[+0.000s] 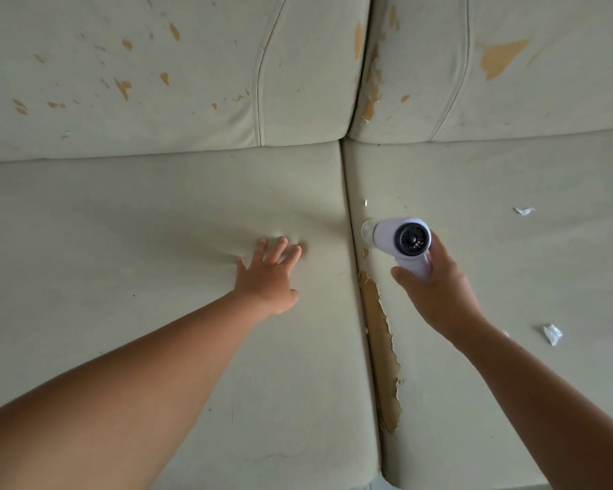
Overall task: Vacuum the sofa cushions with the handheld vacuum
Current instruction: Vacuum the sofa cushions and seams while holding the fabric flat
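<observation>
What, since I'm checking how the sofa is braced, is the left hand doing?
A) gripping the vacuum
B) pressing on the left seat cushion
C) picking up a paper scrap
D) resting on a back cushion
B: the left hand, fingers spread, dents the left seat cushion, while the right hand grips the vacuum.

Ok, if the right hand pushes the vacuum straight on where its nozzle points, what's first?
The vacuum in the right hand would likely meet the seat-cushion seam first, just beyond the nozzle; depth is unclear.
</observation>
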